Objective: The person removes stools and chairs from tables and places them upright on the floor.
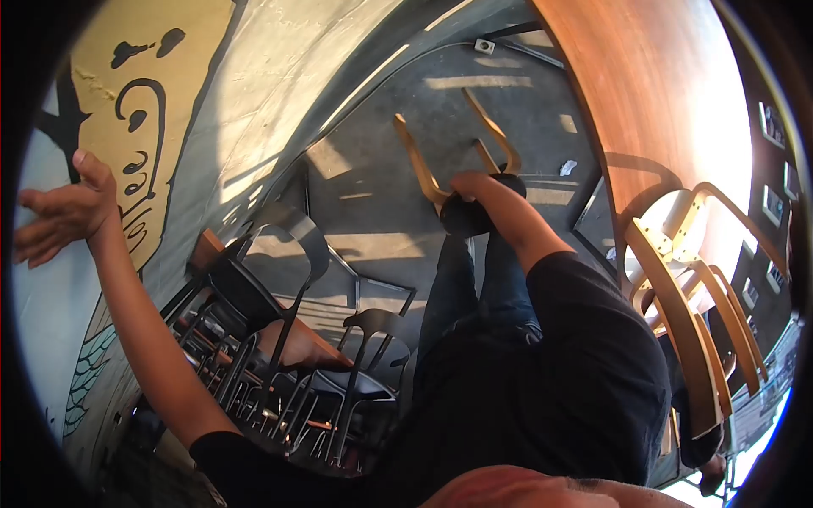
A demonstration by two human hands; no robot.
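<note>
My left hand (72, 207) is raised at the far left, its fingers spread and holding nothing, in front of the painted wall (182, 93). My right hand (472, 184) reaches down in front of my legs and is closed on a chair with a dark seat (466, 218) and curved light-wood parts (415, 157). Those wooden parts point away from me over the grey floor. My right fingers are partly hidden, so their exact grip on the frame does not show.
Several black chairs (312, 245) with metal legs crowd the left below the wall. On the right is a wooden tabletop (635, 93), with a light-wood chair (669, 292) against it. White crumpled paper (567, 168) lies on the floor. Another person (705, 444) is at lower right.
</note>
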